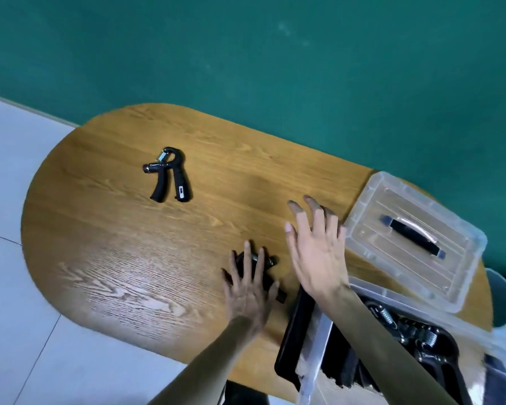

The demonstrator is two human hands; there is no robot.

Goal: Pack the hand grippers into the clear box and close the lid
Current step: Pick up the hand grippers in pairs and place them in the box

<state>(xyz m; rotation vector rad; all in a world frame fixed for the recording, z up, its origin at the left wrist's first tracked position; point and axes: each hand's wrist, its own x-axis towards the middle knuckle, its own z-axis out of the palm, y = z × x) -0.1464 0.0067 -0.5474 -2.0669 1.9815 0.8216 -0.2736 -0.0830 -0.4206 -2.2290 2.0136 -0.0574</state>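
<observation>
One black hand gripper lies alone on the far left part of the oval wooden table. My left hand rests flat with spread fingers on a second black hand gripper, which it mostly hides. To its right, my right hand hovers open over the table and holds nothing. The clear box stands at the near right edge with several black grippers inside, partly hidden by my right forearm. Its clear lid, with a black handle, lies just beyond the box.
A black part runs along the box's left side. A teal wall rises behind the table, and pale floor tiles show at the left and near edges. A green rounded object sits past the table's right end.
</observation>
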